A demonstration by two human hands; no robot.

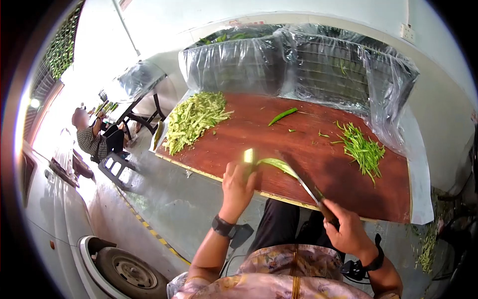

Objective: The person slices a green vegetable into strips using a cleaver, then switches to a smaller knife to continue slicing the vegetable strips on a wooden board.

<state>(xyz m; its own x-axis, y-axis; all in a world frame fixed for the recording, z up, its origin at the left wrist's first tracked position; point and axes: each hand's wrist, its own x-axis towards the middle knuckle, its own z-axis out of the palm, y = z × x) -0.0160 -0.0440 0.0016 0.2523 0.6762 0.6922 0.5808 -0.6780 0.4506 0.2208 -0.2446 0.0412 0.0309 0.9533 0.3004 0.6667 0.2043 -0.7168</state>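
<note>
My left hand (237, 187) is closed around a pale green vegetable piece (248, 155), whose cut end points up past the fingers; its kind is hard to make out. My right hand (351, 231) grips a knife (309, 187) by its dark handle, the blade slanting up and left over the board. A curved light green strip (277, 163) stretches from beside the piece to the blade. Beneath them lies a reddish-brown board (318, 112). On its left is a heap of pale green shreds (196, 119), on its right thin green strips (362, 149). One green chili (283, 116) lies behind.
Plastic-covered crates (328, 65) line the board's back edge against the wall. A seated person (94, 134) works at another table (127, 107) on the left. A vehicle with a wheel (132, 271) stands at lower left. Green scraps (426, 251) litter the floor at right.
</note>
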